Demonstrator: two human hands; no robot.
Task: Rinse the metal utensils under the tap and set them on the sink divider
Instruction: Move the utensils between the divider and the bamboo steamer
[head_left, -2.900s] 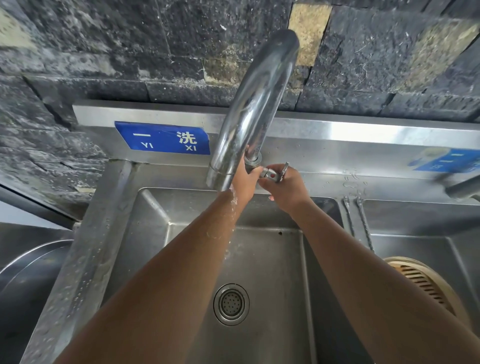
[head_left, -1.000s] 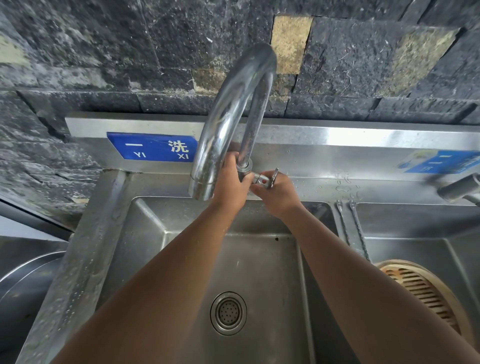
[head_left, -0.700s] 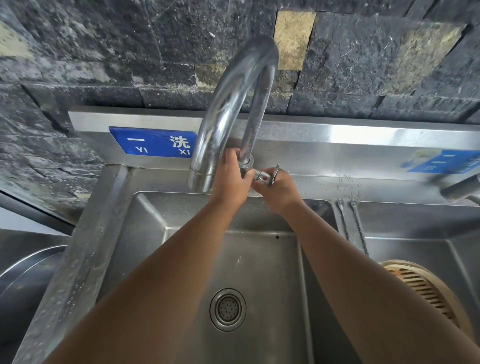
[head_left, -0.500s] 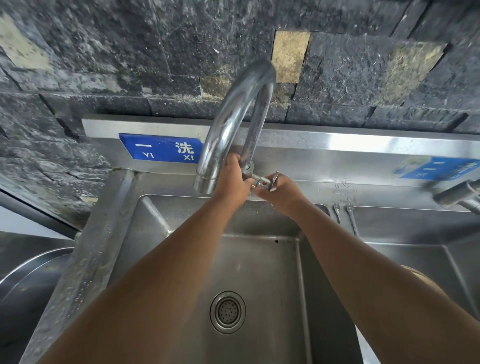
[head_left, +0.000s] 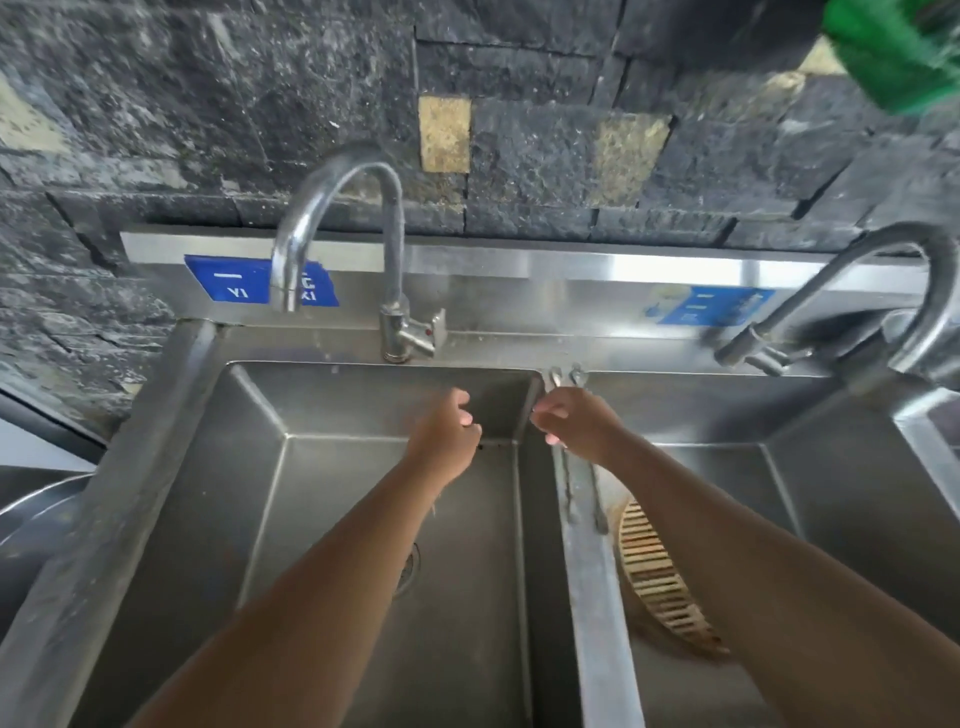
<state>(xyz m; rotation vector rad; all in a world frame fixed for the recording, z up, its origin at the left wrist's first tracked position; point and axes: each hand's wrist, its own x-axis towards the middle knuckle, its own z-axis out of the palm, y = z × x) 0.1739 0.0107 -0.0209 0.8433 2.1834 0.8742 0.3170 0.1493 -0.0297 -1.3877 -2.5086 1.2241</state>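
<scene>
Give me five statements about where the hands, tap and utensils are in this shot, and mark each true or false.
1. Two metal utensils lie on the sink divider. True.
2. Water pours from the left tap. False: no stream shows.
3. The right hand is over the divider. True.
4. The left hand grips the tap handle. False: it hangs over the left basin.
5. A slatted bamboo piece sits in the left basin. False: right basin.

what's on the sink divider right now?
Two thin metal utensils lie lengthwise on the divider. The right hand hovers over their middle, hiding that stretch; whether it touches them can't be told.
</scene>
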